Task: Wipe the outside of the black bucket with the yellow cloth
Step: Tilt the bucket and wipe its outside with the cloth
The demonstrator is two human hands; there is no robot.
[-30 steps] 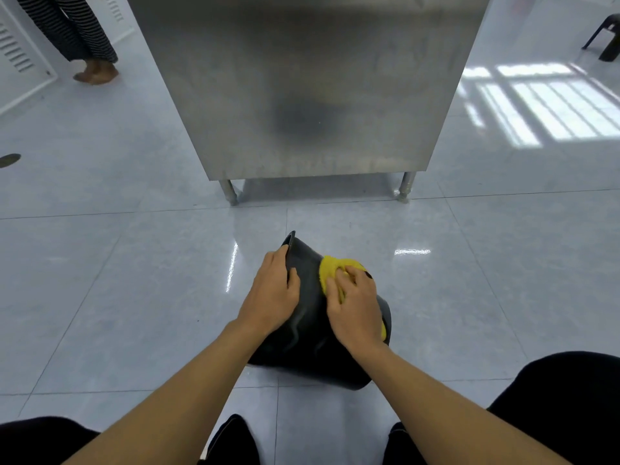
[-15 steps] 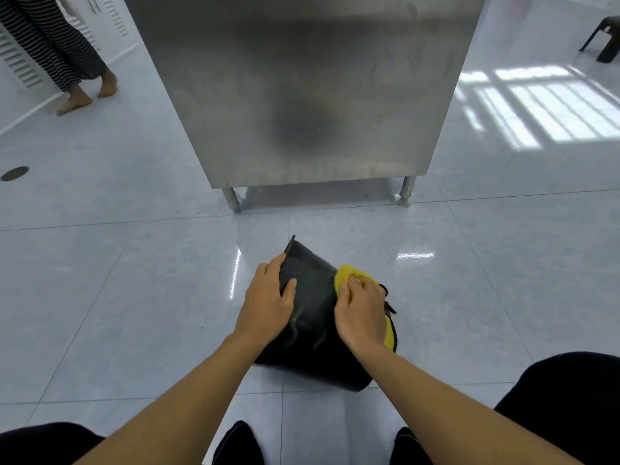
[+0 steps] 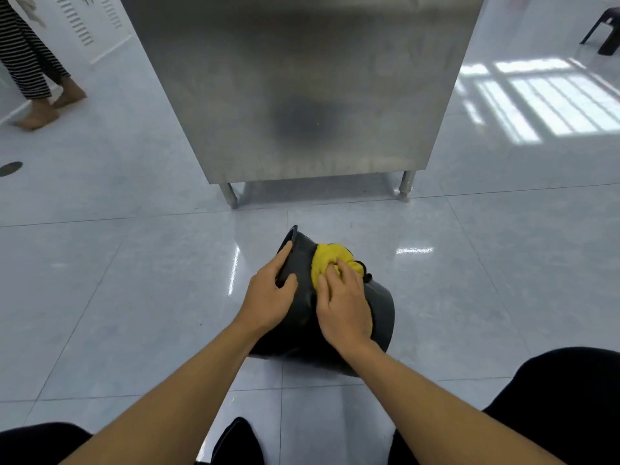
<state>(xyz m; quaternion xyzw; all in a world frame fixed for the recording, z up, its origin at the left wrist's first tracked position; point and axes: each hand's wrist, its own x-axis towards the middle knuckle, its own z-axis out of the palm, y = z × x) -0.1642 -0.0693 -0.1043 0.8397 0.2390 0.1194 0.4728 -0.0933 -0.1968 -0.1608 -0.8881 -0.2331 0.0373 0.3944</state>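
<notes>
The black bucket (image 3: pixel 382 310) lies tilted on its side on the tiled floor, its rim pointing away and to the left. My left hand (image 3: pixel 268 293) grips its outer wall near the rim, thumb on top. My right hand (image 3: pixel 342 307) presses the bunched yellow cloth (image 3: pixel 325 263) against the bucket's upper side, fingers curled into the cloth. A dark handle fitting shows just right of the cloth. The bucket's inside is hidden.
A stainless steel cabinet (image 3: pixel 302 95) on short legs stands right behind the bucket. A person in striped trousers (image 3: pixel 30 68) stands at the far left. A dark stool (image 3: pixel 604 28) is at the far right. My dark-clothed knees (image 3: pixel 563 404) frame the bottom edge.
My right hand has slid the yellow cloth back up the bucket's side toward the rim, after moving down. The left hand stays on the bucket. The person at far left has shifted position.
</notes>
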